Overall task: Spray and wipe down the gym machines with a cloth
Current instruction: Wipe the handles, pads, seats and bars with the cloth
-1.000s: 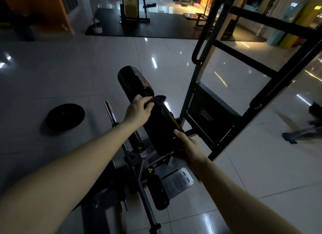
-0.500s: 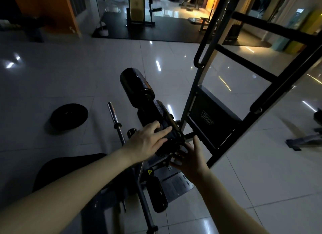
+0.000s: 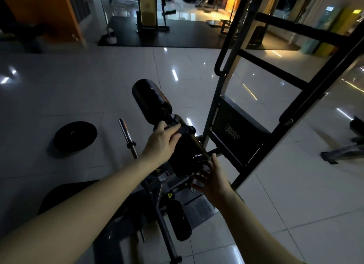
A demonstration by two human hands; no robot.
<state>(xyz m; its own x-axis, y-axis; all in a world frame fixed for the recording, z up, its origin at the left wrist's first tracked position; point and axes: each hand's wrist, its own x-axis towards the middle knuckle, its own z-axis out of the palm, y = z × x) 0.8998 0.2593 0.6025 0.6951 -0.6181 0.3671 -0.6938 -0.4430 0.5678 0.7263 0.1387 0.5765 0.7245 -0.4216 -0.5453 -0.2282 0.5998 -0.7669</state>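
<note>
Black cloth (image 3: 186, 129) clamped in my left grip (image 3: 164, 139), pressed on the padded roller (image 3: 185, 154). Right grip (image 3: 213, 182): fingers apart, at the roller's lower end.

Two hands (image 3: 163, 143) (image 3: 213, 182), one cloth (image 3: 185, 129), one plate (image 3: 75, 136)

Dim gym, glossy tiled floor (image 3: 98, 90)

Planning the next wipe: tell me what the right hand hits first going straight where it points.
Probably the lower end of the black roller pad, just ahead of the right hand; depth unclear.
</note>
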